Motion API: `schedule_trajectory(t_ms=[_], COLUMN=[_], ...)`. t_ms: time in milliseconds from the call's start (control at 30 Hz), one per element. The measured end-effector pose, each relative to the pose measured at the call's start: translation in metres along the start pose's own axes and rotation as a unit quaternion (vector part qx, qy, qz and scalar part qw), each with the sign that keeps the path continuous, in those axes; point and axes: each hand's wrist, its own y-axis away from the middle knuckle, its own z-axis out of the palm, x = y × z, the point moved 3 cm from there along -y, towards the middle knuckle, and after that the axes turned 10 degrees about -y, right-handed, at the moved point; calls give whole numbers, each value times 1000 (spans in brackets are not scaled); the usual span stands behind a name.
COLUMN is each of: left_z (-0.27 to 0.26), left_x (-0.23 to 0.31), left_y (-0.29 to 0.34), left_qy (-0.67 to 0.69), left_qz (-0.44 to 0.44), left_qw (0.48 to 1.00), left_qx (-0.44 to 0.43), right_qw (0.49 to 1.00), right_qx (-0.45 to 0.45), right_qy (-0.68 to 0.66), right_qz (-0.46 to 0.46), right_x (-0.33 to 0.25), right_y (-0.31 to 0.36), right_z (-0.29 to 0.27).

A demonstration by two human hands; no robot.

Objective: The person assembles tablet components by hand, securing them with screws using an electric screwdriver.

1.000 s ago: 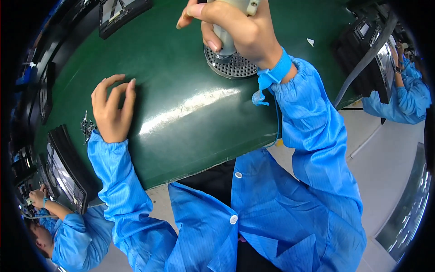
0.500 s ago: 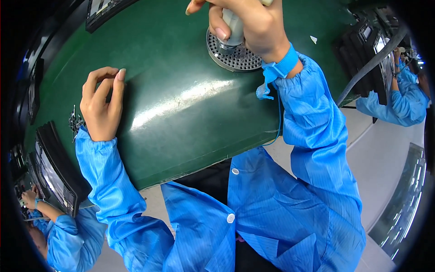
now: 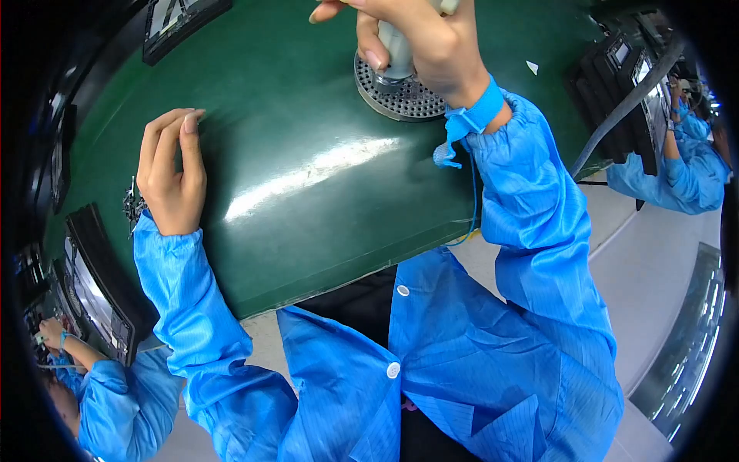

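Presently, in the head view, the round perforated disc [image 3: 408,104] lies on the green counter [image 3: 323,254] and serves as reference. The pale cylindrical tool [image 3: 398,55] is positioned directly over the disc, metal lower end down; its upper part is covered by my grip and the picture edge. My right hand [image 3: 436,38] grips this tool, fingers wrapped around its body. A blue wrist strap [image 3: 483,109] is fastened just beside the disc's right rim; a thin blue cord [image 3: 475,192] hangs from it.

My left hand [image 3: 173,171] rests well to the left of the disc, fingers bent and narrowly spaced; I cannot tell whether the thumb and index tips meet. Small dark parts [image 3: 133,202] lie beyond this hand, farther left of the disc.

Dark frames [image 3: 100,281] are located far left of the disc, nearer to me. A white scrap [image 3: 532,68] lies to the disc's right; beyond it are a grey hose [image 3: 627,104] and a co-worker's blue sleeve [image 3: 681,181].
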Motion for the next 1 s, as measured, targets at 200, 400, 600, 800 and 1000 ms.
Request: schedule_trajectory(t_ms=[200, 400, 600, 800, 1000], left_z=[-8, -4, -13, 9, 128], left_x=[1, -14, -2, -11, 40], left_y=[-2, 4, -12, -20, -185], left_qy=[-40, -48, -74, 24, 66], left_qz=[-1, -61, -5, -122, 56], left_qw=[998, 997, 992, 992, 992], left_qx=[47, 22, 98, -4, 88], right_qw=[1000, 999, 993, 1000, 995], right_qx=[5, 11, -1, 23, -18], right_qy=[-5, 2, 12, -3, 91], right_qz=[-17, -30, -119, -12, -46], right_x=[-10, -22, -20, -18, -20], right_y=[-1, -1, -9, 3, 9], right_z=[2, 6, 0, 7, -17])
